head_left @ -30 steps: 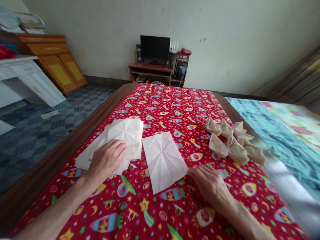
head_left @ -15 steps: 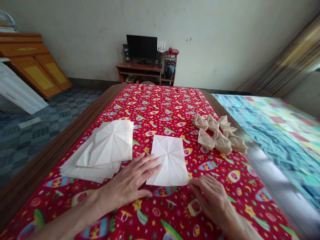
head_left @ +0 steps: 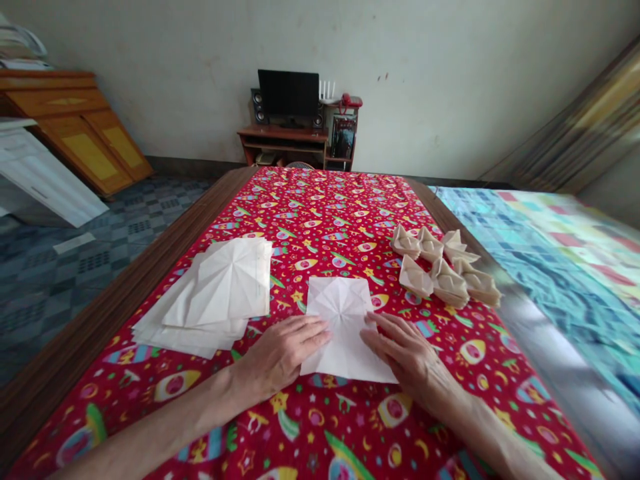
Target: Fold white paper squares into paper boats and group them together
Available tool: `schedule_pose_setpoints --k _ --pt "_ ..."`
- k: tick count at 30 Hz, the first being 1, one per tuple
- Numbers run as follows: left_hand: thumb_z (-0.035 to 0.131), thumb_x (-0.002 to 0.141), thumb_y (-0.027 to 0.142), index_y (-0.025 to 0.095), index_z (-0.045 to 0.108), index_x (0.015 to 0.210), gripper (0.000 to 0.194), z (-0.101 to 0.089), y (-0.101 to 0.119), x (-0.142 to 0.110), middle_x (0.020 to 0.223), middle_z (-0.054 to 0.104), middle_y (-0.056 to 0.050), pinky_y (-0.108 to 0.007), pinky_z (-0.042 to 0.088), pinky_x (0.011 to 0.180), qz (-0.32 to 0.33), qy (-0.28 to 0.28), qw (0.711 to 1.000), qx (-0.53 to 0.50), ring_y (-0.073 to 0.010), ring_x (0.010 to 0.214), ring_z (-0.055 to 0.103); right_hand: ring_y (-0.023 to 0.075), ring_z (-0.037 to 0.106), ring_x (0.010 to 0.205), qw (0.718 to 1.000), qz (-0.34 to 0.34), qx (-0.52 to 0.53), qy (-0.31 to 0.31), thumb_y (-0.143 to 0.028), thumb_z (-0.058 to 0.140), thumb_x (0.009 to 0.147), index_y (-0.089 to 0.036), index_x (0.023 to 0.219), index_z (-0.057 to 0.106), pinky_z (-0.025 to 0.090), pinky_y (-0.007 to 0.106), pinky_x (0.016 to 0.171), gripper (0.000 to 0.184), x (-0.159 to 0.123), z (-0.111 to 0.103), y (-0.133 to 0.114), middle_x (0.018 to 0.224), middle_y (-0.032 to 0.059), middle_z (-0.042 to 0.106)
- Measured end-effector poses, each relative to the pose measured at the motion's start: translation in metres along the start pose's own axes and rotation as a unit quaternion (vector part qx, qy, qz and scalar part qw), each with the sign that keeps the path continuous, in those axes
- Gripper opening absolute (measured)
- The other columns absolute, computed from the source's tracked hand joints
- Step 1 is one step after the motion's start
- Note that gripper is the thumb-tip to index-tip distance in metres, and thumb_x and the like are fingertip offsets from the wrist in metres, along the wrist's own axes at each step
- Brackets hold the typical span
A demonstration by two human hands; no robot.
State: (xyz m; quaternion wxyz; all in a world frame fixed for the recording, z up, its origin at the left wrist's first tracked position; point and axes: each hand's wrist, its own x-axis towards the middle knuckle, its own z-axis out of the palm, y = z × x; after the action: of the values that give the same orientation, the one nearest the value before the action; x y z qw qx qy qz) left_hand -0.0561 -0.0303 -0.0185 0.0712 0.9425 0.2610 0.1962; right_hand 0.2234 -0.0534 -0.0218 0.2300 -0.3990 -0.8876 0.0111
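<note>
Both hands flat on one creased sheet near the front edge of the tabletop

From the head view, we see the creased sheet [head_left: 345, 330] lying alone on the red patterned tabletop [head_left: 320, 213], likely set apart from the paper stack [head_left: 210, 300] at the left edge so it can be worked singly. Our left hand [head_left: 283, 350] rests on the sheet's left margin, fingers spread and flat, pinching nothing; our right hand [head_left: 407, 353] lies likewise open on its right side, apparently pinning it. Folded paper pieces [head_left: 445, 270] sit grouped near the right edge, well apart from both hands.
</note>
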Motion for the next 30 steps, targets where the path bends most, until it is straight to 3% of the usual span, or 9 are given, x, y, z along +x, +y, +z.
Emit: schedule_pose_setpoints --k 5,11,17,19,21,25,27,30 --pt "0.04 0.091 0.012 0.019 0.058 0.121 0.036 0.001 -0.003 -0.001 0.118 0.065 -0.006 -0.035 0.047 0.096 -0.021 0.016 1.0 -0.01 -0.019 0.113 0.057 0.0249 0.057 0.108 0.999 -0.028 0.044 0.007 0.0 0.041 0.074 -0.017 0.105 0.067 0.052 0.046 0.082 0.044 0.004 0.005 0.007 0.111 0.0099 0.068" --pt "0.043 0.089 0.009 0.018 0.066 0.104 0.029 0.002 -0.013 -0.001 0.102 0.07 -0.005 -0.031 0.052 0.086 -0.053 0.092 0.993 -0.056 -0.0174 0.096 0.064 0.0205 0.063 0.097 0.994 -0.026 0.096 0.047 -0.007 0.047 0.082 -0.019 0.104 0.067 0.053 0.038 0.079 0.032 0.001 0.006 0.008 0.099 0.0083 0.072" --pt "0.049 0.089 0.012 0.019 0.067 0.098 0.022 0.001 -0.003 -0.007 0.098 0.071 -0.004 -0.031 0.053 0.084 -0.074 0.102 0.988 -0.093 -0.0171 0.092 0.065 0.0179 0.065 0.085 0.989 -0.022 0.14 0.042 -0.014 0.045 0.089 -0.019 0.099 0.067 0.053 0.031 0.074 0.025 0.005 -0.004 -0.003 0.086 0.0073 0.072" --pt "0.05 0.09 0.014 0.019 0.067 0.096 0.019 0.002 -0.001 -0.008 0.096 0.071 -0.004 -0.029 0.052 0.083 -0.104 0.105 0.983 -0.107 -0.0163 0.091 0.065 0.0159 0.064 0.074 0.983 0.03 0.18 0.034 -0.019 0.047 0.09 -0.018 0.09 0.068 0.051 0.026 0.067 0.021 0.007 -0.004 -0.005 0.078 0.006 0.07" --pt "0.05 0.091 0.018 0.018 0.067 0.089 0.017 0.004 -0.002 -0.006 0.089 0.069 -0.005 -0.027 0.052 0.079 -0.149 0.095 0.978 -0.108 -0.0161 0.086 0.064 0.0123 0.057 0.058 0.968 0.124 0.217 0.012 -0.026 0.049 0.09 -0.017 0.075 0.066 0.045 0.021 0.055 0.024 0.011 -0.003 -0.004 0.065 0.0024 0.065" --pt "0.046 0.093 0.024 0.017 0.062 0.075 0.024 0.008 -0.008 0.002 0.082 0.062 -0.005 -0.026 0.05 0.072 -0.223 0.061 0.97 -0.08 -0.0153 0.078 0.061 0.0069 0.034 0.042 0.929 0.29 0.226 -0.03 -0.04 0.051 0.084 -0.017 0.048 0.046 0.024 0.02 0.041 0.042 0.021 0.005 0.001 0.044 -0.0049 0.038" --pt "0.045 0.094 0.025 0.017 0.059 0.076 0.024 0.008 -0.009 0.007 0.087 0.059 -0.004 -0.026 0.048 0.071 -0.245 0.046 0.967 -0.052 -0.0148 0.078 0.06 0.0068 0.029 0.043 0.918 0.331 0.216 -0.025 -0.043 0.051 0.081 -0.018 0.046 0.04 0.02 0.021 0.042 0.044 0.026 0.009 0.003 0.043 -0.0057 0.032" --pt "0.043 0.094 0.025 0.017 0.057 0.076 0.024 0.007 -0.009 0.014 0.089 0.057 -0.004 -0.026 0.047 0.067 -0.264 0.011 0.964 0.011 -0.0148 0.077 0.06 0.0079 0.034 0.045 0.916 0.356 0.181 -0.029 -0.042 0.05 0.081 -0.018 0.049 0.042 0.022 0.021 0.044 0.04 0.034 0.014 0.007 0.046 -0.0051 0.037"
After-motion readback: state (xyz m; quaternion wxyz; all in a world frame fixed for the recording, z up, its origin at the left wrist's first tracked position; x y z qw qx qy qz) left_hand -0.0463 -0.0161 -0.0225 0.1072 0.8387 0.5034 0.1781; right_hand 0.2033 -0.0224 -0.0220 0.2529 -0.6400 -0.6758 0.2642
